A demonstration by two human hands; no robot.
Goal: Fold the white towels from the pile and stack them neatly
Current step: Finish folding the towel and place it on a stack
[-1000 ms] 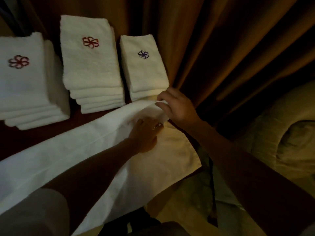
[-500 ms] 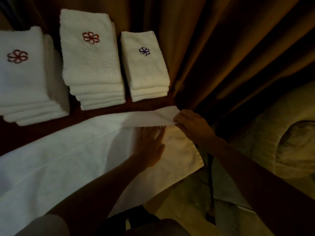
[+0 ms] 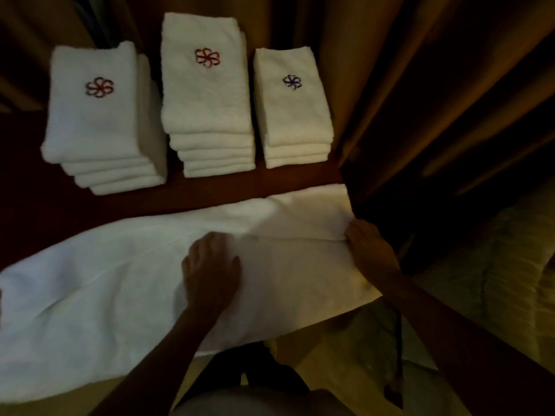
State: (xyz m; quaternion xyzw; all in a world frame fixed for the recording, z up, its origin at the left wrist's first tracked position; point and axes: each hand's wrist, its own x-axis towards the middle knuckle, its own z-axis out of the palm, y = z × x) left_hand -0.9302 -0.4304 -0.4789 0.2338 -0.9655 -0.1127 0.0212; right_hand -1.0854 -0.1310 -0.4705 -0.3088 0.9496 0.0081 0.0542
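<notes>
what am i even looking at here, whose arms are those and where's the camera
No machine here: these are a person's two bare arms, filmed by one wide-angle camera worn on their head, looking down.

On the dark wooden table sit three stacks of folded white towels: the left stack and the middle stack carry a red flower emblem, the smaller right stack a purple one.

In front lies a long white towel, spread out and partly folded lengthwise. The left hand presses flat on it. The right hand holds its right edge at the fold. Brown curtains hang behind.
</notes>
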